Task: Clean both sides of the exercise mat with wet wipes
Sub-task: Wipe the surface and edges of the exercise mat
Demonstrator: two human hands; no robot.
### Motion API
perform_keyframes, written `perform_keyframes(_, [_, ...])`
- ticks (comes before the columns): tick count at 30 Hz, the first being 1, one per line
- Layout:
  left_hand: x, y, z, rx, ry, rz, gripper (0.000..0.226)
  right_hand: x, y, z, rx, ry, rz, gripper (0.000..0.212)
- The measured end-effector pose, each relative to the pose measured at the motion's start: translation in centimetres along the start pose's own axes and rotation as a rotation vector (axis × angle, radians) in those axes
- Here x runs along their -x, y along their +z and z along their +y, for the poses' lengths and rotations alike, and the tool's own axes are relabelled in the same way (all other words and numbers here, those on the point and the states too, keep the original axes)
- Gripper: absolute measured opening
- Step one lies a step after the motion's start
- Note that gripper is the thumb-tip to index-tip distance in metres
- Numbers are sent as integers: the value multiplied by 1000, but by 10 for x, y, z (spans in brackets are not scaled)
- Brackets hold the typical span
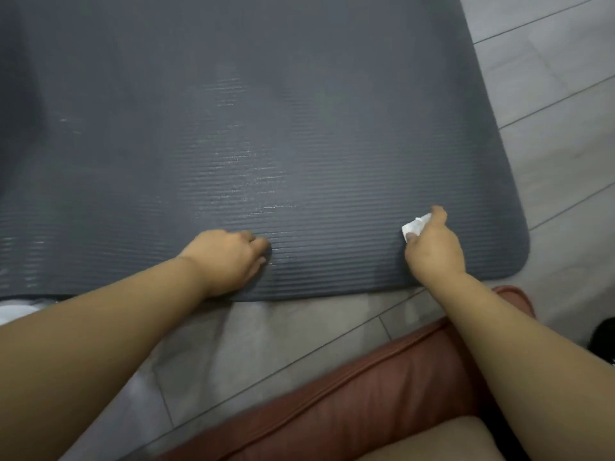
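A dark grey ribbed exercise mat (266, 128) lies flat on the tiled floor and fills most of the view. Wet streaks shine across its middle. My right hand (434, 247) rests on the mat near its front right corner, closed around a crumpled white wet wipe (414, 224) that sticks out past the thumb. My left hand (229, 257) presses on the mat close to its front edge, fingers curled under with nothing visible in them.
Grey floor tiles (565, 128) run along the right side and in front of the mat. A reddish-brown cushion (366, 394) lies under me at the bottom right. A black object (604, 337) shows at the right edge and something white (20, 311) at the left edge.
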State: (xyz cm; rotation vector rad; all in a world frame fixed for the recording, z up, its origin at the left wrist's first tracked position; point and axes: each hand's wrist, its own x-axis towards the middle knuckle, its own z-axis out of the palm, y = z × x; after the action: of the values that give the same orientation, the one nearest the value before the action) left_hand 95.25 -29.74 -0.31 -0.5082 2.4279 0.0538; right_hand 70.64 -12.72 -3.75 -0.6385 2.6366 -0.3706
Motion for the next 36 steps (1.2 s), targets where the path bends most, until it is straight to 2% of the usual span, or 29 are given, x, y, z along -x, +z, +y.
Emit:
perform_keyframes(2, [-8,7,-3,91,-86,44,48,10,11,-10,-69,132,9,40])
perform_keyframes(4, [-13,18,-7,147,-170,73,54,32,28,-33,-65,119,-4,28])
perform_keyframes(6, [-15,29,-13,194,-219,88,55,63,56,-61,-37,-36,-96,23])
perform_keyframes(9, [-14,37,-21,230,-201,90,53,118,84,-99,-50,-396,-232,18])
perform_keyframes(11, [-15,35,-26,229,-180,82,51,119,89,-96,-41,-535,-176,14])
perform_keyframes(12, [-16,33,-29,234,-176,81,49,117,86,-93,6,-575,-224,15])
perform_keyframes(13, [-16,31,-30,243,-177,85,48,108,79,-86,85,-539,-234,17])
perform_keyframes(14, [-16,29,-29,253,-181,95,48,91,69,-69,133,-419,-220,20])
perform_keyframes(17, [-20,25,-24,281,-215,134,51,33,23,-11,121,94,19,26])
perform_keyframes(18, [-21,23,-22,287,-237,139,55,24,13,-1,127,197,101,28])
perform_keyframes(20, [-25,20,-19,286,-282,138,59,22,16,0,136,245,145,28])
perform_keyframes(22, [-27,20,-18,263,-302,135,58,35,38,-17,125,92,124,26])
perform_keyframes(27, [-28,20,-22,297,-307,161,48,76,89,-69,36,-533,-3,24])
perform_keyframes(29, [-29,20,-24,306,-305,174,47,61,80,-63,-14,-668,-77,20])
perform_keyframes(31, [-30,21,-25,333,-307,197,46,35,67,-45,8,-732,-11,25])
perform_keyframes(32, [-31,22,-26,364,-311,216,45,22,59,-36,1,-682,44,28])
perform_keyframes(36, [-36,24,-32,495,-313,217,45,-16,42,-22,39,-269,137,39])
